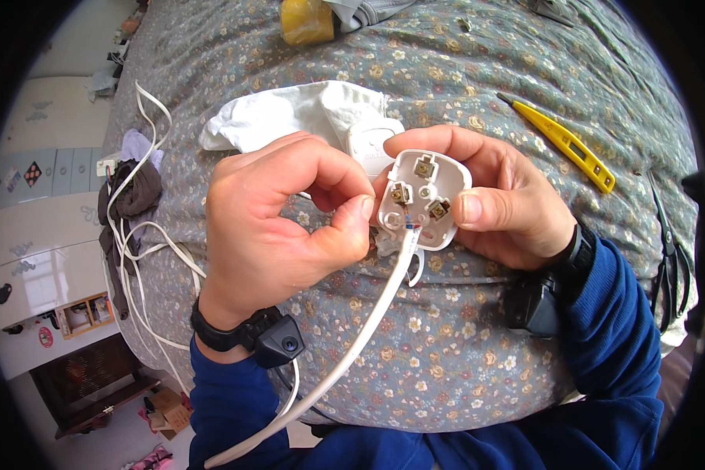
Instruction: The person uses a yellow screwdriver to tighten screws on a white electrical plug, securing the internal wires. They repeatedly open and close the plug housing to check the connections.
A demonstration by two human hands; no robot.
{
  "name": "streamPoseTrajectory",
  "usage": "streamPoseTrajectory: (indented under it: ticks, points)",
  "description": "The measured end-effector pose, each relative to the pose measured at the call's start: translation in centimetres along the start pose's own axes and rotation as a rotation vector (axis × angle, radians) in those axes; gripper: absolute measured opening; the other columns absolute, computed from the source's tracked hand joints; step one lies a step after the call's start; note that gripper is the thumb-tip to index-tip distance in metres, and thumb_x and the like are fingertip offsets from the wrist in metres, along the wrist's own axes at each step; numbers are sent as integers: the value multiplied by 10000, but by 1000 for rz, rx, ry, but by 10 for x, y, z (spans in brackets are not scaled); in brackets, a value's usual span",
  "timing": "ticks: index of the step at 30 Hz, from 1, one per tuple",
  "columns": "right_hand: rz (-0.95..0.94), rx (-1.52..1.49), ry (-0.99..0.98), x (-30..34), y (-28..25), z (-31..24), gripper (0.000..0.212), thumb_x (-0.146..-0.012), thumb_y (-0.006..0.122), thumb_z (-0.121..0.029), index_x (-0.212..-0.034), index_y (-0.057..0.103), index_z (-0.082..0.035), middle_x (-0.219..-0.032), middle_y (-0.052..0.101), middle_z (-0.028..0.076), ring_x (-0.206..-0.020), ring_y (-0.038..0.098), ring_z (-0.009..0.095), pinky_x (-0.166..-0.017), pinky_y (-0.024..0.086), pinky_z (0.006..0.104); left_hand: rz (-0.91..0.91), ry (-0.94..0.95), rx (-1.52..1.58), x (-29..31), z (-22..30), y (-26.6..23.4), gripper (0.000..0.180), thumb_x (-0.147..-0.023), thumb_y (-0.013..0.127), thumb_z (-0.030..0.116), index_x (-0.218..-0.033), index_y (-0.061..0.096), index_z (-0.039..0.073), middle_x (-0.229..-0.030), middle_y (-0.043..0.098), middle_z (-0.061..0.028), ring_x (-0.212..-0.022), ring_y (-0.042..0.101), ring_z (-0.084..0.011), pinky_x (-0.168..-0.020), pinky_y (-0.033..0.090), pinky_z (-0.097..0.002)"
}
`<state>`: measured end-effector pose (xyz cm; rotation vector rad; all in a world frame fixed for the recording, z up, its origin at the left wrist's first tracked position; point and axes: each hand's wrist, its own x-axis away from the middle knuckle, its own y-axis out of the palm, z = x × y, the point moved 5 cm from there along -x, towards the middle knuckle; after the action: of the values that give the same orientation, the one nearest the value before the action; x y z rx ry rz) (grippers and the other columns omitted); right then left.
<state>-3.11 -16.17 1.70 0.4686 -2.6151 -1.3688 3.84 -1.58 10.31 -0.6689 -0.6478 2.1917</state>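
Observation:
My right hand (517,204) holds an opened white power plug (449,176), thumb on its right rim and fingers behind it. Three brass terminals show inside the plug. A thick white cable (372,321) enters at the plug's lower edge, and thin coloured wires run from its end toward the left terminal. At the plug's left side, my left hand (270,219) is closed, thumb and forefinger pinched together; whatever lies between them is too small to make out. Just behind the plug is a white plastic cover (368,142), partly hidden, against a crumpled white cloth (282,117).
On the flowered bedcover (462,360) a yellow utility knife (565,146) lies at the right, with black-handled scissors (670,251) farther right. A yellow tape roll (305,21) sits at the far edge. Loose white cable (136,262) tangles at the left beside dark cloth (139,192).

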Motion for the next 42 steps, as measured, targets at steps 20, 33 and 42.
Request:
streamPoseTrajectory:
  ticks: [20, 33, 42]
  points:
    - [32, 22, 28, -1, -2, 2, 702, -798, 830, -195, -1368, 479, 17, -1228, 650, 160, -1145, 645, 249, -1023, 503, 376, -135, 162, -27, -3, 10, 7, 324, -642, 723, -60, -949, 722, 46, -818, 607, -54, -728, 578, -144, -643, 452, -254]
    - [18, 14, -9, -2, -3, 2, 697, -800, 825, -182, -1374, 479, 11, -1229, 654, 142, -1121, 652, 223, -1009, 502, 355, -134, 157, 38, -2, 7, 3, 205, -646, 680, -86, -830, 662, 4, -843, 634, -88, -745, 610, -171, -679, 469, -267]
    - [28, 25, -5, 2, -2, -2, 748, -799, 829, -241, -1398, 459, 10, -1240, 638, 166, -1155, 633, 254, -1029, 490, 387, -167, 144, 92, -3, 5, 3, 271, -644, 673, -64, -904, 636, 1, -859, 620, -98, -786, 589, -184, -720, 463, -289]
